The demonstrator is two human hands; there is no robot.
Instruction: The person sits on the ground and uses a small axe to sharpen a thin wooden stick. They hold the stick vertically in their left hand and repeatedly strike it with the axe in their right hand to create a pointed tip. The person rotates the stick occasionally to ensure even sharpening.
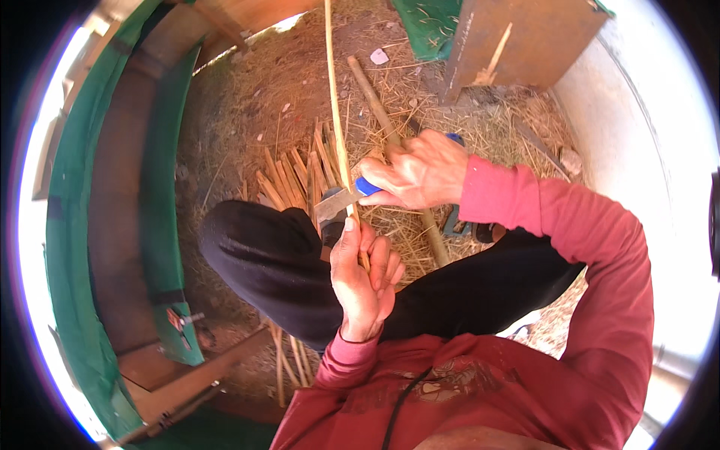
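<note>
A long, thin pale strip of wood (335, 97), perhaps cane or bamboo, runs up and away in front of me. My left hand (361, 281) is closed round its near end, with the thumb lying along it. Just above that thumb, the flat grey blade of a knife (335, 204) crosses the strip and touches it. My right hand (420, 172) grips the knife by its blue handle. Most of the handle is hidden in my fingers. Both hands are between my bent knees, in black trousers.
Several split wooden sticks (289, 180) lie beyond my left knee. A thicker pole (375, 101) slants across the straw-strewn ground. At the far right stands a brown board (525, 45). Green sheeting (161, 172) lines the left side, and a pale wall (645, 112) curves along the right.
</note>
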